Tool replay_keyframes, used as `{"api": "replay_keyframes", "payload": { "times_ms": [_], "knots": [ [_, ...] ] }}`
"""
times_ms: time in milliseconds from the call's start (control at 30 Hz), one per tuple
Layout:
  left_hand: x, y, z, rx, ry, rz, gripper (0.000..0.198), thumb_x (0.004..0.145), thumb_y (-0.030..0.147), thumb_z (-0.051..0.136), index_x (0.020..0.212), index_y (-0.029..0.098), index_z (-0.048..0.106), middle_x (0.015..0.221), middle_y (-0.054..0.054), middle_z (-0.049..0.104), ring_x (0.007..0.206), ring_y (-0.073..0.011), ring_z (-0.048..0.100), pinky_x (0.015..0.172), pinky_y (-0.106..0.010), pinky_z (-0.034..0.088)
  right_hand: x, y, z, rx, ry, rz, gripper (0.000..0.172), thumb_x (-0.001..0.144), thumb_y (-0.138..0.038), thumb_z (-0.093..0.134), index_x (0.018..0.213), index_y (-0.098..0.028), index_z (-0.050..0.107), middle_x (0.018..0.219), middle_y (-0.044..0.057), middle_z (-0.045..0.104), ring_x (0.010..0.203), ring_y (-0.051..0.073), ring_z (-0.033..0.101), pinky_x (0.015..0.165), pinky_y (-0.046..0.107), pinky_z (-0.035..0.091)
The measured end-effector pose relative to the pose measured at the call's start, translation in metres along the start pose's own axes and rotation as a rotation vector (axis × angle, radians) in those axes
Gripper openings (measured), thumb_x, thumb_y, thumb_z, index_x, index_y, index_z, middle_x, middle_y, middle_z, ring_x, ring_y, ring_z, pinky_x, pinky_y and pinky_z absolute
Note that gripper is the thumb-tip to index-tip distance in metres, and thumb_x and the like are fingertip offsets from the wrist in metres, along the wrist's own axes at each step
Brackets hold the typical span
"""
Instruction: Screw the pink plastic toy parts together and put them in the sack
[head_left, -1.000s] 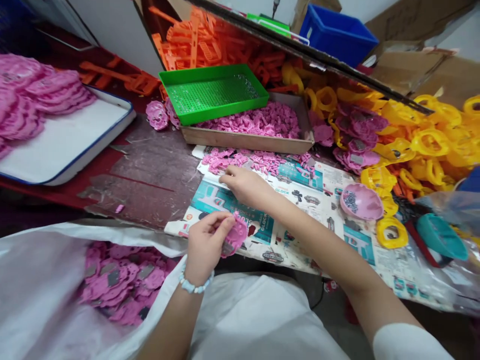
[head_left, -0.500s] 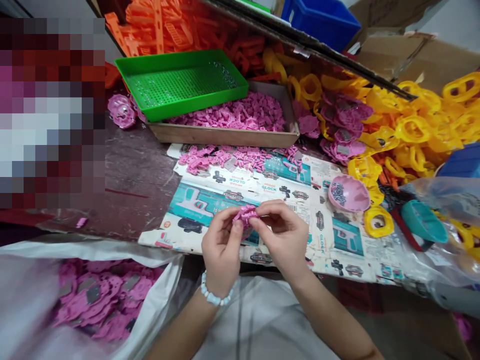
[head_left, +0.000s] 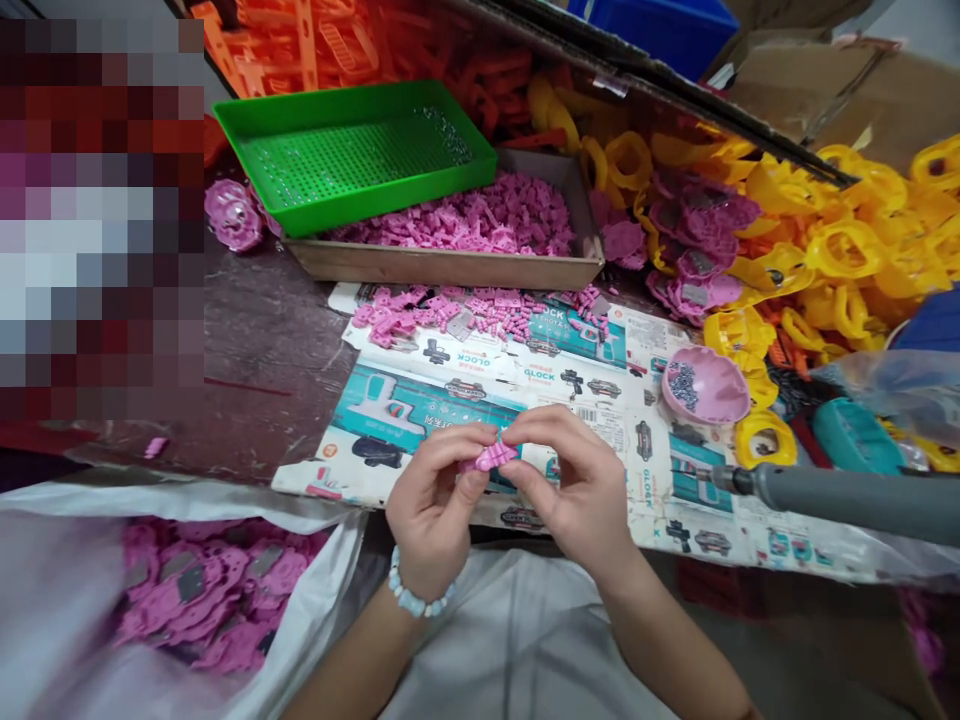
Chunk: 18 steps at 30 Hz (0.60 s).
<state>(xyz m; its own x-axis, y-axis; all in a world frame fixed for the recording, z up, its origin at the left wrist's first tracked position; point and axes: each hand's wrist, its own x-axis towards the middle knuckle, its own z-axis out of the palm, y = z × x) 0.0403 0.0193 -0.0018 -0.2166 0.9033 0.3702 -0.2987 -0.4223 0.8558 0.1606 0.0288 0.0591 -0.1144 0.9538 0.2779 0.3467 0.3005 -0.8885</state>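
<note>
Jutting further across the right end of the printed cardboard (head_left: 480, 365) is a grey tool (head_left: 847, 495); above the cardboard's near edge, left hand (head_left: 431, 500) and right hand (head_left: 577, 490) pinch a freshly turned, ridged pink part (head_left: 496, 456), apparently mid-handling.

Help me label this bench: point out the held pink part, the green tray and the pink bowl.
Held pink part (head_left: 496, 457): head view, on its ridged face.
Green tray (head_left: 390, 197): head view, on its near wall.
Pink bowl (head_left: 718, 382): head view, on its bare inside.
</note>
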Motion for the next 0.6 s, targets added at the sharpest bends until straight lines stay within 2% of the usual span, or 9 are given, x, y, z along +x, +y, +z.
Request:
{"api": "replay_keyframes", "payload": {
  "times_ms": [133,300,367,467,533,600],
  "knots": [
    [-0.002,-0.005,-0.007,-0.006,-0.091,0.017,0.016,0.085,0.009,0.057,0.097,0.019,0.064,0.09,-0.005,0.063,0.09,-0.0171,0.06,0.085,-0.033,0.049,0.002,-0.001,-0.008,-0.06,-0.113,-0.01,0.012,0.077,-0.012,0.069,0.086,-0.019,0.067,0.083,0.002,0.066,0.082,0.013,0.06,0.075,0.028,0.048],
    [-0.005,-0.007,-0.017,-0.028,-0.186,0.029,0.013,0.087,0.015,0.055,0.097,0.019,0.064,0.088,-0.005,0.065,0.087,-0.0184,0.062,0.084,-0.036,0.051,-0.004,-0.007,-0.005,-0.055,-0.106,-0.028,0.007,0.077,-0.014,0.068,0.08,-0.02,0.067,0.076,0.001,0.065,0.075,0.013,0.059,0.069,0.027,0.047],
    [-0.003,-0.005,-0.023,0.009,-0.255,-0.007,0.014,0.088,0.02,0.055,0.1,0.021,0.063,0.091,-0.006,0.066,0.092,-0.0198,0.062,0.086,-0.038,0.051,-0.005,-0.004,-0.011,-0.033,-0.11,0.03,0.005,0.077,-0.018,0.069,0.08,-0.02,0.066,0.077,0.001,0.064,0.076,0.013,0.059,0.07,0.028,0.048],
    [0.01,0.002,-0.027,0.119,-0.327,-0.099,0.03,0.088,0.031,0.056,0.117,0.023,0.057,0.113,-0.011,0.062,0.109,-0.0243,0.057,0.095,-0.04,0.047,-0.006,0.015,-0.031,-0.031,-0.008,0.25,0.007,0.078,-0.025,0.065,0.076,-0.018,0.062,0.074,0.001,0.063,0.069,0.012,0.058,0.063,0.025,0.049],
    [0.028,0.006,-0.011,0.248,-0.36,-0.114,0.033,0.088,0.03,0.056,0.12,0.023,0.054,0.116,-0.01,0.061,0.109,-0.0228,0.057,0.094,-0.036,0.047,-0.007,0.034,-0.047,-0.086,0.084,0.383,0.013,0.077,-0.028,0.061,0.072,-0.016,0.059,0.065,0.0,0.059,0.058,0.011,0.054,0.052,0.022,0.045],
    [0.051,0.007,0.028,0.419,-0.483,-0.021,0.022,0.087,0.022,0.055,0.109,0.021,0.06,0.103,-0.007,0.065,0.098,-0.0187,0.061,0.087,-0.029,0.049,-0.012,0.05,-0.06,-0.189,0.139,0.428,0.015,0.077,-0.028,0.058,0.069,-0.015,0.058,0.058,-0.001,0.055,0.051,0.01,0.049,0.047,0.021,0.04]
  ]
}}
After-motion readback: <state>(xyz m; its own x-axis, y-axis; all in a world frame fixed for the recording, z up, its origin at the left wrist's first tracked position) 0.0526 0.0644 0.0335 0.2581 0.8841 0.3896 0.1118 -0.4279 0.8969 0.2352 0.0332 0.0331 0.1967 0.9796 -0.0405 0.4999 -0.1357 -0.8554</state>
